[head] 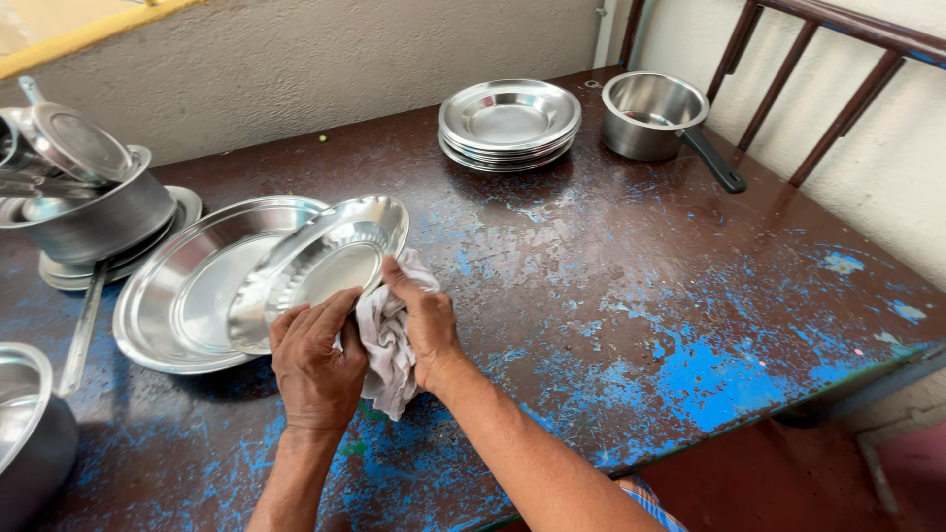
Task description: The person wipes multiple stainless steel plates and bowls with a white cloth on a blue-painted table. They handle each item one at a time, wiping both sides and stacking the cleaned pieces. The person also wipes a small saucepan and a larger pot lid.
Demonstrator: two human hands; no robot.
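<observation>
head view: worn on the person's head; looks steeply down and forward | close above left hand [315,365] and right hand [426,325]; table [631,296] stretches beyond them to the wall [296,69] | single view; nothing shared

Plates [508,122] stacked at the table's [631,296] far edge, saucepan [654,113] just right, large tray [187,296] lying left.

The bench [631,325] is dark brown with worn blue patches. On it lie a large steel tray [177,296] at the left, a stack of steel plates [508,123] at the back, a saucepan [655,113] with a black handle beside them, and a pot on a plate [94,222] at far left.
</observation>
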